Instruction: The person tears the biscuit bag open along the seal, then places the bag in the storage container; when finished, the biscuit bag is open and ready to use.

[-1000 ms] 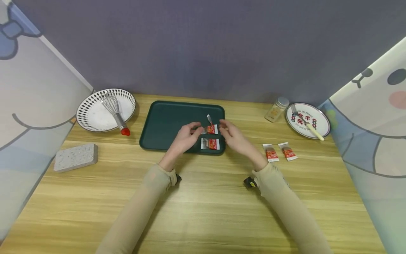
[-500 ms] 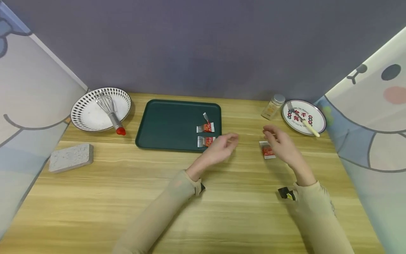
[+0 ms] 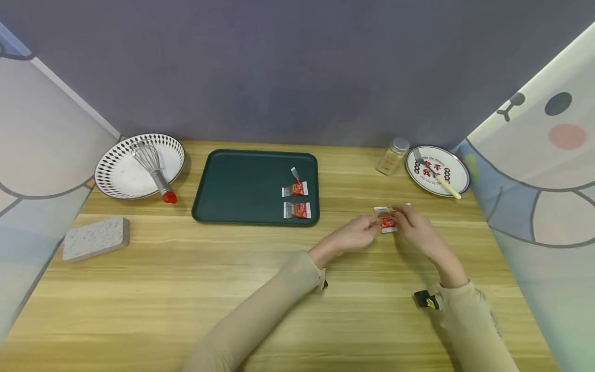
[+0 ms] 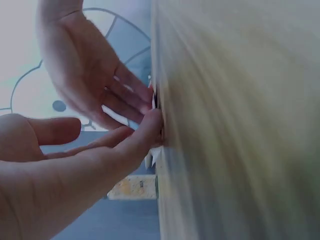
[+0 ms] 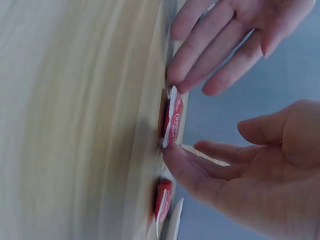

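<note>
A small red-and-white wrapped packet lies on the wooden table, with a hand on either side. My left hand has its fingertips at the packet's left edge. From the other side, the fingertips of my right hand touch the packet's end, as the right wrist view shows on the packet. Fingers of both hands are extended, thumbs apart from them. A second packet lies beyond the right hand, which hides most of it in the head view.
A dark green tray bears two similar packets and a slim sachet. At left are a patterned bowl, a whisk and a grey block. A seasoning jar and a plate with a fork stand back right.
Both hands have left the packets on the tray and moved right. They now meet at the packet on the table. The head view has shifted slightly.
</note>
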The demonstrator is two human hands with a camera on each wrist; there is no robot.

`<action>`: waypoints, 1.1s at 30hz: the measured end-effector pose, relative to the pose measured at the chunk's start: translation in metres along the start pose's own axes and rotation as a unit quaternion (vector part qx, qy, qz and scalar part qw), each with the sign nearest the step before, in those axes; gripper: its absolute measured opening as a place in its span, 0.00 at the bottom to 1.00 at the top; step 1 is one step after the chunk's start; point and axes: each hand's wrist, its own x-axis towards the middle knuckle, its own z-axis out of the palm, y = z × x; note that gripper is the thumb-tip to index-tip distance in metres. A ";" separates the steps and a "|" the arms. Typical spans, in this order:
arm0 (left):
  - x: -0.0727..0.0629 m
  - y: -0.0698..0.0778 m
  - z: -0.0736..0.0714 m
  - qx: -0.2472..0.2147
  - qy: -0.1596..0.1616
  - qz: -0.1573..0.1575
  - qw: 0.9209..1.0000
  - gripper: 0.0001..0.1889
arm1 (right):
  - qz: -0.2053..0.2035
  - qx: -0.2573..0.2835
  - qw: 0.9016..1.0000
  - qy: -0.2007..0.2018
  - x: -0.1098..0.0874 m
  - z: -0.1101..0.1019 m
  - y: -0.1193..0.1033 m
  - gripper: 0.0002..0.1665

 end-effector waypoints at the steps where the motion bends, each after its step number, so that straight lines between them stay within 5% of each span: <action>1: 0.000 0.000 0.001 -0.002 0.005 0.000 1.000 0.22 | 0.001 0.000 1.000 -0.001 0.001 0.001 -0.001 0.29; 11: -0.017 0.004 -0.017 -0.041 0.094 0.010 0.995 0.20 | -0.027 0.119 0.992 0.021 0.012 0.010 -0.011 0.34; 18: -0.050 0.011 -0.054 0.037 0.103 0.057 0.992 0.21 | -0.063 0.231 0.971 0.015 0.024 0.025 -0.034 0.28; 21: -0.065 0.009 -0.074 0.068 0.144 0.077 0.984 0.20 | -0.074 0.287 0.955 0.001 0.030 0.039 -0.051 0.24; 26: -0.086 0.002 -0.102 0.082 0.236 0.101 0.963 0.17 | -0.099 0.310 0.945 -0.035 0.038 0.064 -0.080 0.21; 33: -0.106 -0.008 -0.122 0.081 0.247 0.086 0.962 0.07 | -0.123 0.330 0.933 -0.071 0.042 0.096 -0.106 0.23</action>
